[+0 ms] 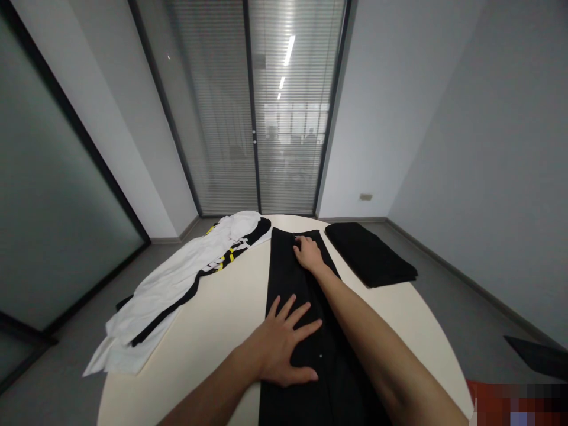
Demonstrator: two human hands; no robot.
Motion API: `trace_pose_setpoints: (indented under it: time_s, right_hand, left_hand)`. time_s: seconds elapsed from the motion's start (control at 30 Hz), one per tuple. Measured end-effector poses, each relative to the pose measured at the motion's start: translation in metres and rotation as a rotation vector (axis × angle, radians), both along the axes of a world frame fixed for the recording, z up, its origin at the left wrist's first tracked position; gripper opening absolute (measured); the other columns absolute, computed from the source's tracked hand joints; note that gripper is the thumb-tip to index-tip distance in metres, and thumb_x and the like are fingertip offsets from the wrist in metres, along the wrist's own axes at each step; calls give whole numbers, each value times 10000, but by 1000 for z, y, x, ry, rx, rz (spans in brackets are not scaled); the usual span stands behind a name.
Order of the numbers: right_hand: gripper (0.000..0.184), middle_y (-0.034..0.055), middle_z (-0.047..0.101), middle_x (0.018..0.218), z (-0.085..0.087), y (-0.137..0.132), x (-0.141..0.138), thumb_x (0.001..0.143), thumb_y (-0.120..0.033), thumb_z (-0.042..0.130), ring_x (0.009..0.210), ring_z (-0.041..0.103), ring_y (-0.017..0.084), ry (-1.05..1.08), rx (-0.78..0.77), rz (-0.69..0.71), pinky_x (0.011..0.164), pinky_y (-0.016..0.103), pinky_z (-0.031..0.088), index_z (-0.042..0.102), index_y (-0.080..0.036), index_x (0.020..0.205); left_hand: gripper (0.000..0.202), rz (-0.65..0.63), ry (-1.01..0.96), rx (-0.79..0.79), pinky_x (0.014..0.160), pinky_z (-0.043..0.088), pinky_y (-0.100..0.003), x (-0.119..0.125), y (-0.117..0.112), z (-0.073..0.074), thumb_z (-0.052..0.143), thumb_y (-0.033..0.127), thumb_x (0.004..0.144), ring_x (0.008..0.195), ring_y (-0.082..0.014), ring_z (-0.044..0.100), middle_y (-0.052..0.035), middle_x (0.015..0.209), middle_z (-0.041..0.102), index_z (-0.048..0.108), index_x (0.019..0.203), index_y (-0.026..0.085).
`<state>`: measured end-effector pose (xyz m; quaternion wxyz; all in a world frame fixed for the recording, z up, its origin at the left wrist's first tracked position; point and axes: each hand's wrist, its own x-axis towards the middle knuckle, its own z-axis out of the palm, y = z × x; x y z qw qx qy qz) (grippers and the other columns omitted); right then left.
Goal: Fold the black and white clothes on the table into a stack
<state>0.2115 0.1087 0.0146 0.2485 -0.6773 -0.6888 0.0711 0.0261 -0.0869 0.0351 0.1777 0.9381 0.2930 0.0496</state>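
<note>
A long black garment [290, 281] lies stretched down the middle of a round white table [213, 331], from the far edge to the near edge. My left hand [281, 346] rests flat on it near me, fingers spread, holding nothing. My right hand [307, 252] reaches out to the garment's far end, palm down with fingers curled onto the cloth near its top edge; whether it pinches the fabric I cannot make out.
A heap of white and black clothes with yellow marks [186, 278] hangs over the table's left edge. A folded black garment [370, 253] lies at the far right. Glass doors with blinds [252, 106] stand beyond the table.
</note>
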Motion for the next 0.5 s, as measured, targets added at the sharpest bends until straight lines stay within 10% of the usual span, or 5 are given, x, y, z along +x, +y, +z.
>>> trace_pose_setpoints:
  time_s: [0.37, 0.5]
  right_hand:
    - [532, 148, 382, 1591, 8, -37, 12, 987, -433, 507, 1472, 326, 348, -154, -200, 373, 1181, 496, 277, 524, -204, 1467]
    - [593, 168, 316, 1621, 13, -56, 28, 1019, -450, 408, 1485, 312, 323, -232, -243, 296, 1194, 452, 253, 414, -160, 1536]
  left_hand:
    - [912, 2, 14, 47, 1153, 100, -745, 1, 0, -2, 595, 744, 806, 1515, -459, 129, -122, 1663, 211, 303, 1570, 339]
    - [902, 16, 67, 66, 1148, 105, -750, 2, 8, -3, 631, 725, 789, 1515, -456, 138, -105, 1658, 238, 338, 1555, 350]
